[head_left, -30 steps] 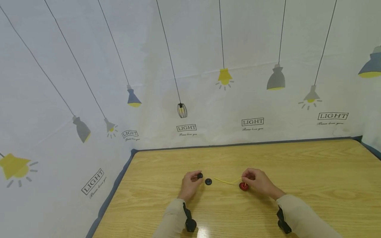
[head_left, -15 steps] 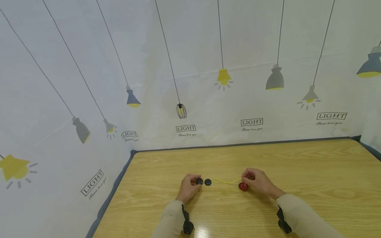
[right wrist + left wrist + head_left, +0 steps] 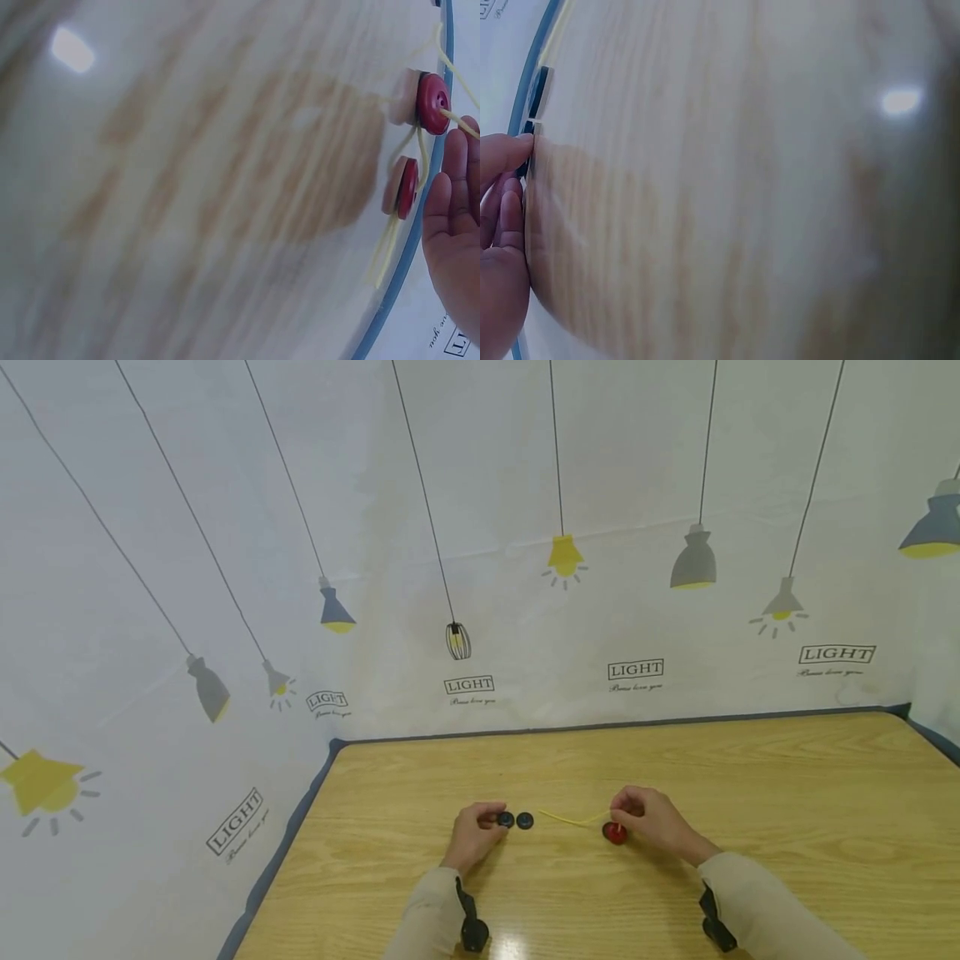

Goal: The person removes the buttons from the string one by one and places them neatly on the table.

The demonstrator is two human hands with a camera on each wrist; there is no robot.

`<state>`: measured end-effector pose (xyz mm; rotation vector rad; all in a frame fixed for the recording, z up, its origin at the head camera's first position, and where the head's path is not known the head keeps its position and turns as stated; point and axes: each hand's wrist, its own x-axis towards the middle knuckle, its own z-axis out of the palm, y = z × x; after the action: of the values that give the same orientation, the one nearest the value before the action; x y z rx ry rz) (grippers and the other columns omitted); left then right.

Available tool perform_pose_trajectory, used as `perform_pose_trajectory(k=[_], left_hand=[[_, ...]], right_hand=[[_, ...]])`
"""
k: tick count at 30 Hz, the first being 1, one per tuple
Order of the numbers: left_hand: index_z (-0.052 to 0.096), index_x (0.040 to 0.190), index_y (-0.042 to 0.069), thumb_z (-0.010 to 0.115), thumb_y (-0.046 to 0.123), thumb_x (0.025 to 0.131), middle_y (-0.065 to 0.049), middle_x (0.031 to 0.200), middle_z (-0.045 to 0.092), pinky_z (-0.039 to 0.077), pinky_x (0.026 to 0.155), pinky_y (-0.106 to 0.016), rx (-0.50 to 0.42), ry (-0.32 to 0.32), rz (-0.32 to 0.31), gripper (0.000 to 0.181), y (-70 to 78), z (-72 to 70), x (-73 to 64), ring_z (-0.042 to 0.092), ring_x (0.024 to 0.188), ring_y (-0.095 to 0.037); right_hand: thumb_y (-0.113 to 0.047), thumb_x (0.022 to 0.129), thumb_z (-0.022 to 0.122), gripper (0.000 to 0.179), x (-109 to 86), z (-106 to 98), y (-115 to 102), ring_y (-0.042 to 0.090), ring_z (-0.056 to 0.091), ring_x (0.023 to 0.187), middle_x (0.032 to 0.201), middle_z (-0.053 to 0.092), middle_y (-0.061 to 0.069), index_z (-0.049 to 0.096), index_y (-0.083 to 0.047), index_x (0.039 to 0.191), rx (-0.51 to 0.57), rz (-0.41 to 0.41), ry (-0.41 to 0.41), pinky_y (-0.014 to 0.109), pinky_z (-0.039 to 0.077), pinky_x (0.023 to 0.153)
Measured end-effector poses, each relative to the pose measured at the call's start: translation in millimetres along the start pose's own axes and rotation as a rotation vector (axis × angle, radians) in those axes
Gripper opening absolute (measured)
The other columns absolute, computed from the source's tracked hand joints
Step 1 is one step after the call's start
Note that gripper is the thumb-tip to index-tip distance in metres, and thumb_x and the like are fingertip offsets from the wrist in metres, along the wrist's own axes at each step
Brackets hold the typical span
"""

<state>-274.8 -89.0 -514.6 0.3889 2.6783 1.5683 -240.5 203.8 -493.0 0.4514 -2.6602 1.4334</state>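
My left hand [image 3: 474, 837] holds a black button [image 3: 506, 820] by its edge between thumb and fingers, close over the table. Just right of it lies a second black button [image 3: 525, 821], flat on the wood; a narrow gap parts the two in the left wrist view. My right hand [image 3: 654, 820] pinches a yellow string [image 3: 566, 819] at its fingertips. In the right wrist view the string passes through a red button [image 3: 433, 103], with a black layer behind it. A second red button [image 3: 407, 187] hangs on the string nearer the palm. My right fingertips are partly cut off there.
The wood-grain table [image 3: 420, 777] has a dark blue edge [image 3: 525, 729] at the back and left. Behind it stands a pale wall covering [image 3: 510, 610] printed with lamps. Black wrist cameras sit on both sleeves [image 3: 431, 910].
My left hand has brought its black button down and toward me, turning it flat beside the other black button. The right hand keeps its grip on the string, almost still.
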Motion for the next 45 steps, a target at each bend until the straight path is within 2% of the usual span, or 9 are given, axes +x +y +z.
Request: perform_pose_trajectory(k=[13, 31, 35, 40, 45], left_hand=[[0.063, 0.105, 0.002, 0.065, 0.000, 0.074, -0.007, 0.097, 0.059, 0.044, 0.071, -0.027, 0.006, -0.013, -0.015, 0.031, -3.5, 2.2, 0.5, 0.052, 0.085, -0.018], [0.064, 0.105, 0.002, 0.064, 0.000, 0.075, -0.008, 0.099, 0.060, 0.044, 0.072, -0.028, 0.005, -0.030, 0.004, 0.031, -0.9, 1.2, 0.4, 0.053, 0.086, -0.020], [0.062, 0.108, 0.001, 0.065, 0.001, 0.076, -0.010, 0.102, 0.060, 0.044, 0.074, -0.030, -0.034, -0.039, -0.004, 0.032, -0.6, 0.0, 0.5, 0.053, 0.090, -0.022], [0.059, 0.111, -0.001, 0.064, 0.002, 0.078, -0.013, 0.103, 0.060, 0.045, 0.076, -0.031, -0.129, -0.040, -0.029, 0.034, -1.2, -1.1, 0.1, 0.054, 0.092, -0.025], [0.060, 0.110, -0.001, 0.065, 0.006, 0.079, -0.012, 0.103, 0.060, 0.045, 0.077, -0.032, -0.176, 0.007, -0.073, 0.032, 1.0, 1.6, 0.1, 0.054, 0.092, -0.023]], right_hand=[[-0.007, 0.084, 0.059, 0.005, -3.8, -2.1, -1.6, 0.008, 0.053, 0.067, 0.076, 0.059, 0.001, 0.059, -0.002, 0.083, 0.025, -0.007, -0.004, 0.023, 0.045, 0.061], [-0.011, 0.085, 0.059, 0.009, -2.7, -3.9, 1.8, 0.011, 0.054, 0.068, 0.077, 0.059, 0.002, 0.058, -0.002, 0.085, 0.030, -0.022, -0.014, 0.023, 0.045, 0.060], [-0.010, 0.085, 0.059, 0.008, -2.5, -3.8, 1.5, 0.010, 0.053, 0.068, 0.077, 0.059, 0.001, 0.058, -0.002, 0.085, 0.026, -0.005, -0.009, 0.024, 0.045, 0.060], [-0.009, 0.084, 0.059, 0.006, -1.8, -2.3, 2.8, 0.009, 0.053, 0.068, 0.076, 0.058, 0.000, 0.058, -0.003, 0.084, 0.014, 0.005, -0.007, 0.024, 0.045, 0.060], [-0.009, 0.085, 0.059, 0.007, -2.8, -1.2, 3.2, 0.009, 0.054, 0.069, 0.077, 0.059, 0.002, 0.059, -0.002, 0.086, 0.026, -0.026, -0.037, 0.024, 0.046, 0.061]])
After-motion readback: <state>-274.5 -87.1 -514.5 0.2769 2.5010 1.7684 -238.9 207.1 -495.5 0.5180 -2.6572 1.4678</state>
